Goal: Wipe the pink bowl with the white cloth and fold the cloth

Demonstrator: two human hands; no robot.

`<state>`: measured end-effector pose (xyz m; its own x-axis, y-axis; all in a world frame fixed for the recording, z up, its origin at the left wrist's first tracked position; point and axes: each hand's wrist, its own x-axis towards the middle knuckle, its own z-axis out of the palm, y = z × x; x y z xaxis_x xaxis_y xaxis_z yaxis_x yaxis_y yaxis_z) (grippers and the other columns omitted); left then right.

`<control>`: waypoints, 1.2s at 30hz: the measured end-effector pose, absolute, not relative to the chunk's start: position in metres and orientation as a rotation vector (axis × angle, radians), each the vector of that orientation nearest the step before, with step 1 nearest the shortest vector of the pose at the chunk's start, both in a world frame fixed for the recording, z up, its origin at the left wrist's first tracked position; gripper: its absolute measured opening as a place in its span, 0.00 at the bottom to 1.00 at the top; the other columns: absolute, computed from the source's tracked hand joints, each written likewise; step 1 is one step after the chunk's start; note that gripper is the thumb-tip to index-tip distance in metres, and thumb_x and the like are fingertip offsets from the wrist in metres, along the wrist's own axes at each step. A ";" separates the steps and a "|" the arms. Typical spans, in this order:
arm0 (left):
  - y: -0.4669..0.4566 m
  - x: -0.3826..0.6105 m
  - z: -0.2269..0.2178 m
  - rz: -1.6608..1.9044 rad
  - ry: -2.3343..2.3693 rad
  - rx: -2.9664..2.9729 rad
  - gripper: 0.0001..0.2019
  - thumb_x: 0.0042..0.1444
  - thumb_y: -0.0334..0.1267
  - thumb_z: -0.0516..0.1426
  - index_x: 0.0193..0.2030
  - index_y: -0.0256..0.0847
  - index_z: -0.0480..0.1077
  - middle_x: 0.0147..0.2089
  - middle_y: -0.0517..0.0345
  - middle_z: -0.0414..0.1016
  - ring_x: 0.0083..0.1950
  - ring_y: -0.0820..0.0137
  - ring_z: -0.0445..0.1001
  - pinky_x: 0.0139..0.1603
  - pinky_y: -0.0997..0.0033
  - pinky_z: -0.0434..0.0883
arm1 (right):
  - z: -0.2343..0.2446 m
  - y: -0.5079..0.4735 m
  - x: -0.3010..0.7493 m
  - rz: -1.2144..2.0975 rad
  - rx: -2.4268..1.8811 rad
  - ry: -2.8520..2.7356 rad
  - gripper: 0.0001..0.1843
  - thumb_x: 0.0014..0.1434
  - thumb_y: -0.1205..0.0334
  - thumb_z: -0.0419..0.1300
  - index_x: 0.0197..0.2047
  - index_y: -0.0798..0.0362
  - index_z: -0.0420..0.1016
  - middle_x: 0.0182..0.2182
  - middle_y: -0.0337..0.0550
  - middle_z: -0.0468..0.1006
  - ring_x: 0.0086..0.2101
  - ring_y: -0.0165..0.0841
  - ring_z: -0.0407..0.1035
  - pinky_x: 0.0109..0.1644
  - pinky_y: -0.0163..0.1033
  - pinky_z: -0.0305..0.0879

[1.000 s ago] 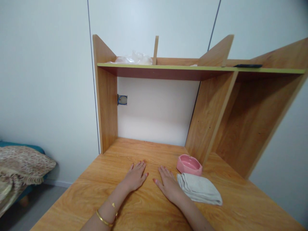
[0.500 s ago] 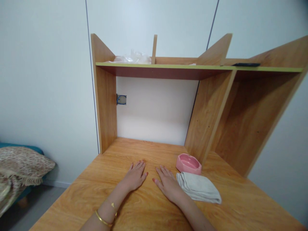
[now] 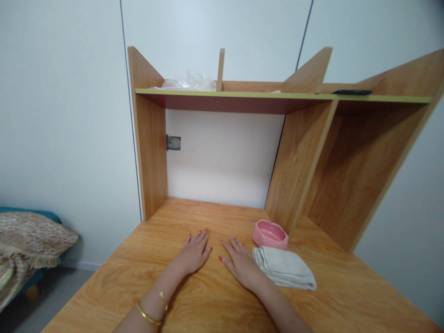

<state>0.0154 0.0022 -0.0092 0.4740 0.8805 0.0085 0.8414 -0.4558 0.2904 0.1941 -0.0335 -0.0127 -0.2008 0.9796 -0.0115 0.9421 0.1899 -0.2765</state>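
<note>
My left hand [image 3: 193, 252] lies flat on the wooden desk [image 3: 211, 307], palm down and fingers spread, with nothing in it. Gold bracelets circle that wrist. To its right, my right hand [image 3: 240, 263] rests flat as well, fingers apart and holding nothing. Just right of my right hand is a folded pale grey cloth [image 3: 286, 267]; part of its left edge is close to the hand. Behind the cloth stands a pink angular bowl [image 3: 270, 235], which looks like an ashtray, and the cloth's back edge reaches its front.
A wooden shelf unit [image 3: 218, 95] rises from the back of the desk. On its top lie a clear plastic bag [image 3: 189, 82] and a flat black object [image 3: 353, 92]. An open wall socket box [image 3: 174, 143] shows wires. At far left, a patterned fringed cover [image 3: 34, 236] drapes over blue furniture.
The view has shifted very slightly, so the shelf, bowl and cloth appear a little further left. Both hands stay flat in the same places on the desk.
</note>
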 end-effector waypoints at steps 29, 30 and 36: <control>0.002 0.016 -0.011 0.242 1.480 2.489 0.30 0.58 0.49 0.35 0.63 0.33 0.46 0.66 0.50 0.43 0.67 0.66 0.39 0.63 0.55 0.40 | -0.011 -0.035 0.193 0.302 -1.858 -2.291 0.32 0.60 0.46 0.39 0.62 0.56 0.51 0.62 0.53 0.46 0.61 0.43 0.39 0.60 0.49 0.39; 0.002 0.016 -0.011 0.240 1.479 2.488 0.30 0.58 0.49 0.35 0.63 0.33 0.46 0.66 0.50 0.43 0.67 0.66 0.39 0.63 0.55 0.40 | -0.011 -0.035 0.193 0.300 -1.858 -2.292 0.32 0.60 0.46 0.39 0.62 0.56 0.51 0.62 0.53 0.46 0.61 0.43 0.39 0.60 0.49 0.40; 0.002 0.016 -0.010 0.229 1.481 2.478 0.30 0.58 0.48 0.35 0.63 0.32 0.46 0.66 0.51 0.42 0.67 0.66 0.39 0.63 0.56 0.40 | -0.009 -0.036 0.193 0.281 -1.865 -2.304 0.31 0.60 0.48 0.40 0.62 0.57 0.52 0.62 0.55 0.47 0.61 0.44 0.39 0.60 0.49 0.40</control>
<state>0.0156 0.0021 -0.0102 0.4724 0.8813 0.0090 0.8429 -0.4547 0.2878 0.1926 -0.0355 -0.0094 -0.2068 0.9783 0.0090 0.9475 0.2026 -0.2474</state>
